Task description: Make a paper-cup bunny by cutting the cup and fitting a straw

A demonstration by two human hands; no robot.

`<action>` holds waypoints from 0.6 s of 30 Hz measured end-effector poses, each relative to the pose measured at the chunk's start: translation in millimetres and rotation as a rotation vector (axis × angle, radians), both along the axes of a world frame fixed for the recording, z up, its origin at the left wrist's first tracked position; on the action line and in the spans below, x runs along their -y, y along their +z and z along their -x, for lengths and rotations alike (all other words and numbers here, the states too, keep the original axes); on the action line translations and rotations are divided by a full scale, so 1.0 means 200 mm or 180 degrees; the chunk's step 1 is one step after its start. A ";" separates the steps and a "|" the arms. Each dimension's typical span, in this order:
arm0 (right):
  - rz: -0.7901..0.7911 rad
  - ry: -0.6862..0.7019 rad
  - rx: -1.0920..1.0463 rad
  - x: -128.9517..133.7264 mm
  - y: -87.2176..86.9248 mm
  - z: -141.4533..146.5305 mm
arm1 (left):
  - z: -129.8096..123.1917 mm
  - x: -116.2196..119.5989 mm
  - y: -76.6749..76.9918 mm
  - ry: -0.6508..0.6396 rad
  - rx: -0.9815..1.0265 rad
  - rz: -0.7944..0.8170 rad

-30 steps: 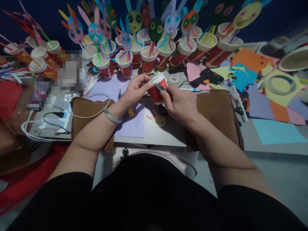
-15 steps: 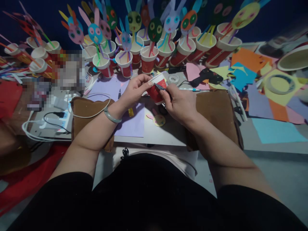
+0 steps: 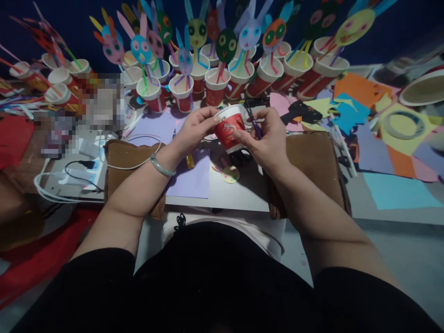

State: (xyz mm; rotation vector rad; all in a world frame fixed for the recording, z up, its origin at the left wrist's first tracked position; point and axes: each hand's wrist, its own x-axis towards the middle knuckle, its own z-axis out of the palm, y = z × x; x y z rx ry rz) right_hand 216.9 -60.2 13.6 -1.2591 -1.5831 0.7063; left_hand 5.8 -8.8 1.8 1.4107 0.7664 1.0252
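Note:
A red paper cup (image 3: pixel 229 127) with a white rim is tilted between my two hands above the table. My left hand (image 3: pixel 199 129) is closed on its rim at the left, thumb on the outside. My right hand (image 3: pixel 268 138) grips a slim, dark, pen-like tool (image 3: pixel 255 125); its exact kind is unclear. The thumb of that hand also touches the cup's right side. Below the cup lie black-handled scissors (image 3: pixel 241 158), partly covered, and a small yellow paper face (image 3: pixel 230 174) with pink ears.
Several red cups (image 3: pixel 215 88) with paper animal faces on coloured straws line the back. A purple sheet (image 3: pixel 189 185) lies at left. Brown cushions (image 3: pixel 305 171) sit under my forearms. A power strip (image 3: pixel 92 173) with cables is at far left; paper scraps (image 3: pixel 357 92) and a tape roll (image 3: pixel 402 124) are right.
The cup has turned, showing its printed side. My right hand has shifted right and tipped the dark tool upright, away from the cup's wall, where it lay before.

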 end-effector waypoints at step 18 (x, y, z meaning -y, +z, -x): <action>0.0973 0.0617 -0.0764 -0.01 -0.03 0.02 | -0.01 0.05 0.02 -0.0220 -0.0174 -0.0231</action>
